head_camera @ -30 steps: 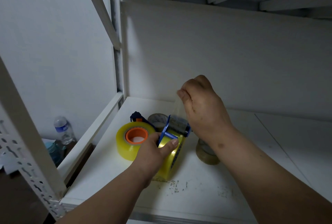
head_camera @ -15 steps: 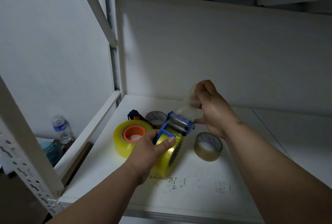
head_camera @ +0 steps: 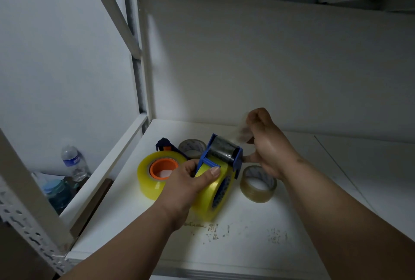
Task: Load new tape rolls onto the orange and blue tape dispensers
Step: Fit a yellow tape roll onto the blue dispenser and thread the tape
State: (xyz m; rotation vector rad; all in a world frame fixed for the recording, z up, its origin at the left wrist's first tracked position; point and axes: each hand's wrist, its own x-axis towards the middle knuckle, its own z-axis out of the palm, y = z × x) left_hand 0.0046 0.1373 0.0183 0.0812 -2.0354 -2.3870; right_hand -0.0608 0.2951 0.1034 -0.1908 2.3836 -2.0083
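Crowding the white shelf (head_camera: 258, 246) around the work are a yellow tape roll on the orange dispenser (head_camera: 157, 173), lying flat to the left, a nearly spent brownish roll (head_camera: 258, 184) just to the right, and another used-up roll (head_camera: 192, 147) at the back, partly hidden behind the blue dispenser (head_camera: 221, 156). A dark blue handle pokes up behind the orange one. The left hand (head_camera: 187, 187) curls round the yellow roll (head_camera: 211, 196) loaded in the blue dispenser, thumb laid across the roll's top, holding it upright on its edge on the shelf. The right hand (head_camera: 267, 145) is closed, fingers pinching the free end of clear tape (head_camera: 241, 130) that runs up from the dispenser's roller; that wrist partly covers the brownish roll.

Compared with half a second back, the right hand has shifted a little to the right and the tape strip leans further that way; the left hand's hold looks the same, and the other rolls have not moved.

Scuffed dark marks spot the shelf near its front edge. It sits in a white metal rack with slotted uprights, a plain white wall behind. Down to the left, beyond the rack, stands a water bottle (head_camera: 73, 160) beside a bluish container (head_camera: 56, 192).
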